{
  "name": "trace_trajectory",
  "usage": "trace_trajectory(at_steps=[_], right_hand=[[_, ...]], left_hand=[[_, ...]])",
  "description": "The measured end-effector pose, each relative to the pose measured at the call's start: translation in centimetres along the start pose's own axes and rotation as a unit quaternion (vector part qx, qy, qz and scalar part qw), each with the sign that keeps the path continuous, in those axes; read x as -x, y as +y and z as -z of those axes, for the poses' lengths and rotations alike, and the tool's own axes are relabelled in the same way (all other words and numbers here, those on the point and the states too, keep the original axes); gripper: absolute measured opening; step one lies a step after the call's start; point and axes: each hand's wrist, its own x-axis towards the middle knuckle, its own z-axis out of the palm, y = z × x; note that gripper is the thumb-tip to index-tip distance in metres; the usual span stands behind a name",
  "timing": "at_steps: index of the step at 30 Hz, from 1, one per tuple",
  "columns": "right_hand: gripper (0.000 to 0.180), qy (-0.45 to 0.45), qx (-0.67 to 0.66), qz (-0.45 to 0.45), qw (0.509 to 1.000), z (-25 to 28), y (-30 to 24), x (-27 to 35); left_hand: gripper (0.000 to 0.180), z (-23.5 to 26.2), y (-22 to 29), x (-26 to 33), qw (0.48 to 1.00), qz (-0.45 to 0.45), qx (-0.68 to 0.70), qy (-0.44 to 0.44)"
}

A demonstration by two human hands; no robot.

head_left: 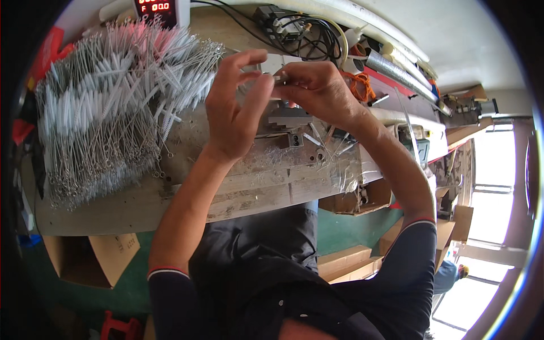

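Note:
Over the workbench (238, 195), my left hand (235, 113) is raised with its fingers curved and apart, and I see nothing held in it. Its thumb is close to the fingertips of my right hand (323, 90). Between thumb and forefinger, my right hand pinches a small metallic piece (280, 78); its kind is too small to make out. Below the hands sits a grey metal fixture (292, 120), partly hidden by them. A big pile of small white-bristled wire brushes (96, 107) with looped ends lies to the left of my left hand.
Loose brushes and scraps (313, 139) lie right of the fixture. A red digital display (156, 7) and black cables (317, 42) are at the back. Long tubes (391, 68) run along the back right. Open cardboard boxes (93, 260) stand below the bench edge.

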Motion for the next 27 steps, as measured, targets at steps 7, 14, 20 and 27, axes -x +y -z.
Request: trace_trajectory(at_steps=[7, 14, 20, 27], right_hand=[[0.017, 0.046, -0.031, 0.116, 0.992, -0.6, 1.3, 0.5], [0.015, 0.043, -0.010, 0.118, 0.992, -1.0, 1.4, 1.0], [0.013, 0.102, -0.007, 0.166, 0.981, -2.3, 1.1, 0.9], [0.012, 0.119, 0.026, 0.149, 0.981, -2.7, 1.3, 1.0]], left_hand=[[0.017, -1.8, 1.6, -1.9, 0.974, 0.128, 0.181, -0.054], [0.027, -2.9, 1.4, -0.7, 0.973, 0.139, 0.181, -0.029], [0.027, -3.0, 0.9, -0.8, 0.964, 0.143, 0.223, -0.016], [0.027, -3.2, 0.5, -0.8, 0.968, 0.132, 0.212, -0.013]])
